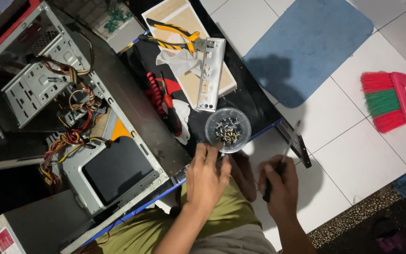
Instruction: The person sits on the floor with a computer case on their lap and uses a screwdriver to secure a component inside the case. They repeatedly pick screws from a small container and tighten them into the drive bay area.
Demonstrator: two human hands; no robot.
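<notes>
- Setting: a white tiled floor with a blue mat and a red-and-green broom; a dark worktop runs diagonally through the view and carries an opened computer case.
- Left hand: its fingers are drawn together at the near rim of a clear round dish of screws; whether they pinch a screw cannot be told. The dish lies directly ahead of these fingers, touching or just short of them.
- Right hand: closed in a fist around the dark handle of a screwdriver. The tool's long axis runs up and slightly rightward from the fist, its shaft pointing away from the person, to the right of the dish.
- Nearer hand: the left is at the dish; the right stands apart, off the worktop edge.
- Beyond the dish: a silver perforated metal plate, yellow-and-black pliers, a red-handled tool on white cloth.
- Left of the fingers: the case with bundled coloured wires.
- Obstruction: nothing lies between the left fingers and the dish.
</notes>
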